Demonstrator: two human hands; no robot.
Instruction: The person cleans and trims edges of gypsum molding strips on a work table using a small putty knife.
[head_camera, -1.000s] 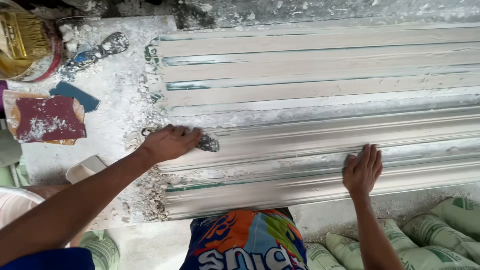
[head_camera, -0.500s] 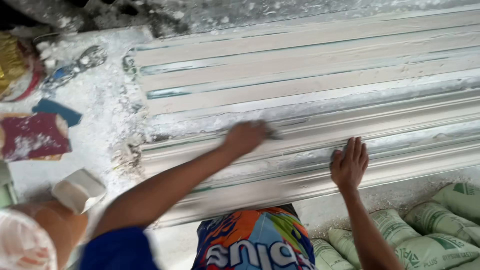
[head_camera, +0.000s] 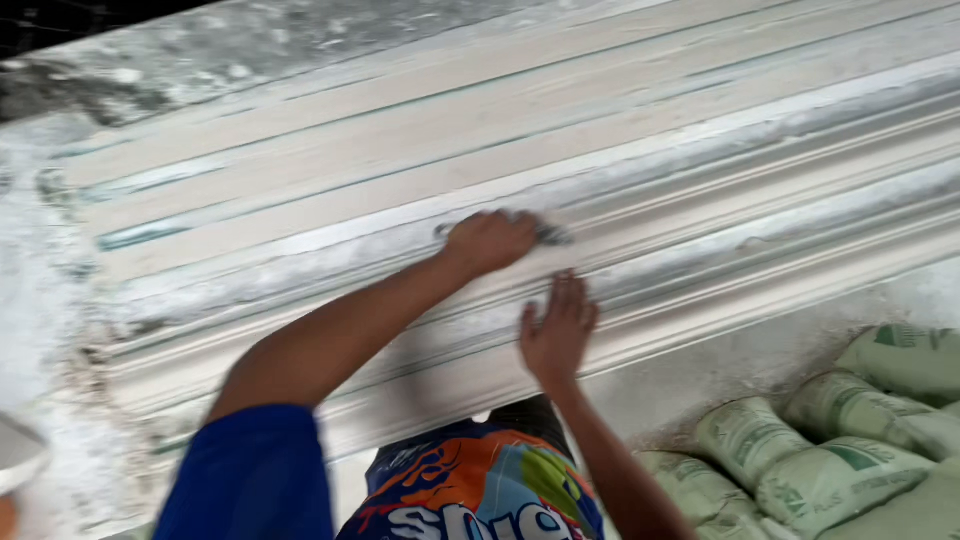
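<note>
A long white plaster moulding (head_camera: 700, 215) with ribbed grooves lies across a dusty workbench, wet and grey along its middle ridge. My left hand (head_camera: 490, 240) is closed on a small metal scraper (head_camera: 548, 234) and presses it onto that ridge. My right hand (head_camera: 556, 330) lies flat, fingers spread, on the nearer grooves of the moulding just below the left hand. The scraper's blade is blurred and mostly hidden by my fingers.
Flat plaster strips with green edges (head_camera: 330, 160) lie behind the moulding. Several pale sacks with green print (head_camera: 810, 460) are stacked at the lower right. A white container's rim (head_camera: 18, 450) shows at the lower left. Plaster dust covers the bench.
My left hand has slid the scraper to the right along the moulding. The view has shifted right too, so the tools at the left are out of frame. The right hand stays pressed flat.
</note>
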